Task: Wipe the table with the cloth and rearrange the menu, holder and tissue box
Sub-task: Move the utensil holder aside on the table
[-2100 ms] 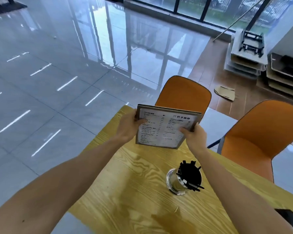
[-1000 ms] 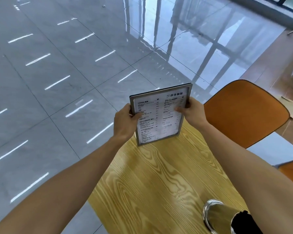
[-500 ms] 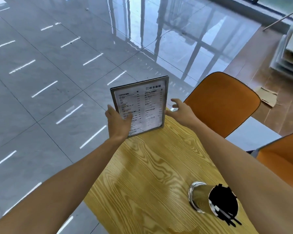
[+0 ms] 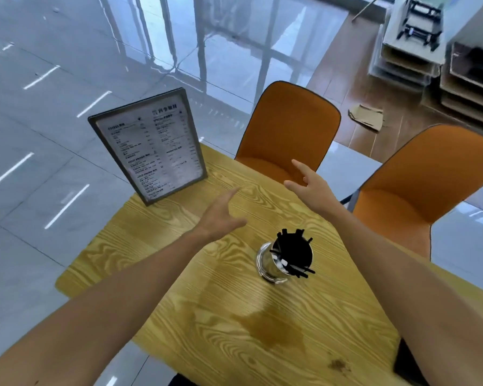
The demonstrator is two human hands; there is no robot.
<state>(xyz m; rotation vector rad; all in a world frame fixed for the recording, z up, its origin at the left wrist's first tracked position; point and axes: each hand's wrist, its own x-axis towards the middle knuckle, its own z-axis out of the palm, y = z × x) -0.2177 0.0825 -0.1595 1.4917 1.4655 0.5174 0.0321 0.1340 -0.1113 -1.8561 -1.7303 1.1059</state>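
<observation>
The framed menu (image 4: 151, 146) stands upright at the far left corner of the yellow wood-grain table (image 4: 156, 246), facing me. My left hand (image 4: 221, 213) hovers open over the table, a little to the right of the menu and apart from it. My right hand (image 4: 307, 182) is open too, fingers spread, near the far table edge. A shiny metal holder (image 4: 271, 263) full of black sticks stands in the middle of the table, just below both hands. No cloth or tissue box is in view.
A damp dark patch (image 4: 271, 330) lies on the table near me. Two orange chairs (image 4: 290, 129) (image 4: 427, 174) stand at the far side. A dark object (image 4: 402, 360) sits at the table's right edge under my arm. Stacked boards (image 4: 407, 57) are at the back right.
Both hands held the menu and carried it to the table's left corner. The right hand let go first, then the left; the menu now stands alone and both hands have drawn back.
</observation>
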